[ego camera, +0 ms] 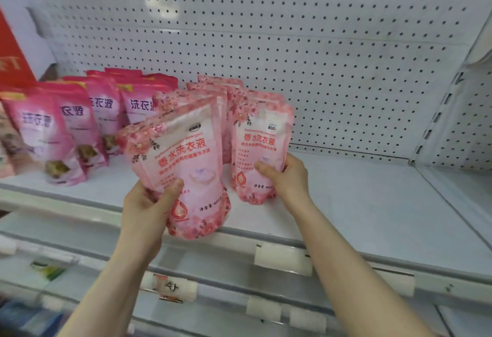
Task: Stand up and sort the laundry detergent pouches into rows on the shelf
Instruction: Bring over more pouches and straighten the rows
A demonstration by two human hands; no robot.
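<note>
On the white shelf, at the far left, a red board stands at the edge of view. Beside it are the deep-pink pouches: glossy bags with blue characters on a pale band and a yellowish strip near the top, several deep in rows, the nearest ones blurred.

Just right of them, the left hand grips the tilted pouch low on its left side, thumb curled across the front and fingers hidden behind. This pouch is paler pink and bordered with printed flowers. Red characters run across its whitish middle, with a small dark logo near the top and a red drop mark by the base. It leans to the left with its base over the shelf's front lip; whether it touches the lip cannot be told.

Behind it the pale pouches of the same print stand upright in two files running back toward the pegboard wall. At the head of the right-hand file is the standing pouch, upright on the shelf, flowered face outward. The right hand holds it by its right edge, thumb pressed across the front, the other fingers wrapped behind out of sight.

Farther right the shelf's white surface meets a slotted upright. Below, white label holders sit along the front rail.
</note>
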